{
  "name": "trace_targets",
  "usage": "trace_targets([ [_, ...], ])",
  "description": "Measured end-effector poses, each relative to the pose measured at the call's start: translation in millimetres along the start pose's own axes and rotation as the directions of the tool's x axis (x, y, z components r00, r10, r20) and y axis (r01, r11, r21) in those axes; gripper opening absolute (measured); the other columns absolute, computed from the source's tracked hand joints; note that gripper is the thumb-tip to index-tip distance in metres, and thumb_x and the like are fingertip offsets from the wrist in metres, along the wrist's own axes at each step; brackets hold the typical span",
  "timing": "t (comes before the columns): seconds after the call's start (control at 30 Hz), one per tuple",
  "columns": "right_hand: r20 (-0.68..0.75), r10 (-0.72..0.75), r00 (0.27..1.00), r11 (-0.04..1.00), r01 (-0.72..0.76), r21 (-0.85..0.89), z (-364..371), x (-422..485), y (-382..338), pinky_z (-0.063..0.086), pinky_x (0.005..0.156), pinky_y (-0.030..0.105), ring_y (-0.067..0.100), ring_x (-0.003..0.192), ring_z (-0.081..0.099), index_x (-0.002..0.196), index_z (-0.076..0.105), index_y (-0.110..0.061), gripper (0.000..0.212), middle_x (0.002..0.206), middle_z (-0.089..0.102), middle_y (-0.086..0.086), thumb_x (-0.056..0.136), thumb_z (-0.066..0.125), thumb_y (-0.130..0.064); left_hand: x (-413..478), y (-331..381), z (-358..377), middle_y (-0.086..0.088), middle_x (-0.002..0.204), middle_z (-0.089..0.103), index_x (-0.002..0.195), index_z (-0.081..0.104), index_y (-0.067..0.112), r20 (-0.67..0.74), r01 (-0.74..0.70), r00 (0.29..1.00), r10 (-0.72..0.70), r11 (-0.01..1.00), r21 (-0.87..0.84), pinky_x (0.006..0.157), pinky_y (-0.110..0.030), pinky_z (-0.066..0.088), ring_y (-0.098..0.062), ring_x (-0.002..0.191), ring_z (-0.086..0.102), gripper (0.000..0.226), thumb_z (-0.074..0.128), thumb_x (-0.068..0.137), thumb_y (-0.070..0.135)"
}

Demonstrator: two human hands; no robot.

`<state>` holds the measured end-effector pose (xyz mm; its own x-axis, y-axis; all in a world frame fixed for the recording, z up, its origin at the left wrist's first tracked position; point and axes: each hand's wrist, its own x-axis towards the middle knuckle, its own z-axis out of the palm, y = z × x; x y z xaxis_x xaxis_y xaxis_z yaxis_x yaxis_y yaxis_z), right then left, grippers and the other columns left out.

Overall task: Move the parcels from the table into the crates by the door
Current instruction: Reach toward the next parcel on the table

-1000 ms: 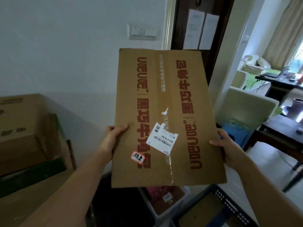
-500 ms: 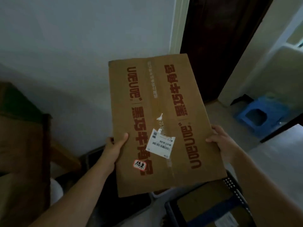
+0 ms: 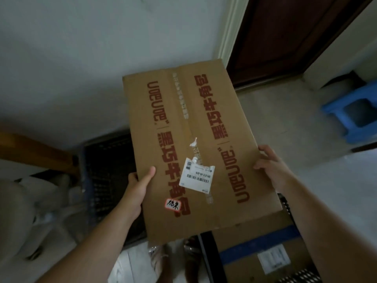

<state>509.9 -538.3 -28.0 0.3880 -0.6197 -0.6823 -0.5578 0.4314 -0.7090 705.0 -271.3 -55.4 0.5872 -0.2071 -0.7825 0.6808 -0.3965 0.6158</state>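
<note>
Both my hands, left (image 3: pixel 137 187) and right (image 3: pixel 270 166), grip the flat brown red-lettered cardboard parcel (image 3: pixel 195 144) by its edges above dark mesh crates (image 3: pixel 106 172).

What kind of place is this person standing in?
Probably a home's entrance area: a dark wooden door, a small blue plastic stool, and a black crate on the floor.

I see a brown parcel (image 3: pixel 204 119) mid-frame with red lettering and a white label (image 3: pixel 196 176) bearing a black barcode. Right edge: a blue stool (image 3: pixel 346 111). Lower right: a brown box (image 3: pixel 244 260) with blue tape. Centre left: a dark mesh crate (image 3: pixel 106 160).
</note>
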Motion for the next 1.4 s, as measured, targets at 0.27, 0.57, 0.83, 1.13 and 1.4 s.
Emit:
trace_targets([
  [0.27, -0.002, 0.095, 0.995, 0.984, -0.094, -0.154, 16, 84, 51, 0.054, 0.077, 0.043, 0.027, 0.090, 0.064, 0.125, 0.046, -0.036, 0.048, 0.104, 0.062, 0.003, 0.090, 0.054, -0.003, 83, -55, 33, -0.005, 0.109, 0.057, 0.136, 0.030, 0.016, -0.057, 0.102, 0.993, -0.102, 0.995, 0.006, 0.079, -0.039, 0.045, -0.017, 0.082, 0.056, 0.064, 0.063, 0.088, 0.042],
  [0.57, -0.014, 0.002, 1.000, 0.956, -0.006, -0.294, 24, 128, 40, 0.044, 0.065, 0.027, 0.009, 0.086, 0.058, 0.145, 0.029, -0.040, 0.066, 0.109, 0.055, -0.008, 0.091, 0.061, -0.019, 112, -61, 50, 0.007, 0.101, 0.057, 0.139, 0.029, 0.024, -0.085, 0.017, 0.996, -0.019, 1.000, -0.021, 0.080, -0.035, 0.047, -0.013, 0.088, 0.058, 0.063, 0.059, 0.088, 0.045],
  [0.83, -0.078, -0.042, 0.996, 0.910, 0.006, -0.414, 32, 127, 38, 0.044, 0.059, 0.022, 0.005, 0.078, 0.056, 0.147, 0.026, -0.037, 0.066, 0.112, 0.057, -0.003, 0.092, 0.060, -0.022, 112, -53, 49, 0.000, 0.123, 0.051, 0.147, 0.026, 0.023, -0.058, 0.030, 0.998, -0.026, 0.996, 0.078, 0.085, -0.034, 0.039, -0.019, 0.102, 0.051, 0.070, 0.058, 0.090, 0.046],
  [1.13, -0.119, -0.143, 0.982, 0.773, 0.036, -0.633, 66, 75, 1, 0.037, 0.042, 0.017, 0.011, 0.073, 0.055, 0.149, 0.022, -0.029, 0.067, 0.129, 0.051, 0.007, 0.092, 0.056, -0.022, 58, 20, 49, -0.007, 0.138, 0.051, 0.142, 0.039, 0.012, -0.045, -0.021, 0.999, 0.027, 0.991, 0.132, 0.084, -0.031, 0.033, -0.019, 0.110, 0.050, 0.057, 0.059, 0.094, 0.034],
  [1.4, -0.043, -0.182, 0.982, 0.872, 0.141, -0.470, 79, -25, -57, 0.060, 0.070, 0.040, 0.023, 0.082, 0.069, 0.137, 0.042, -0.028, 0.050, 0.103, 0.067, 0.005, 0.091, 0.053, -0.015, -37, 71, 16, -0.007, 0.152, 0.034, 0.151, 0.024, 0.019, -0.050, -0.115, 0.991, 0.123, 0.984, 0.138, 0.111, -0.047, 0.029, -0.028, 0.138, 0.035, 0.074, 0.060, 0.091, 0.042],
])
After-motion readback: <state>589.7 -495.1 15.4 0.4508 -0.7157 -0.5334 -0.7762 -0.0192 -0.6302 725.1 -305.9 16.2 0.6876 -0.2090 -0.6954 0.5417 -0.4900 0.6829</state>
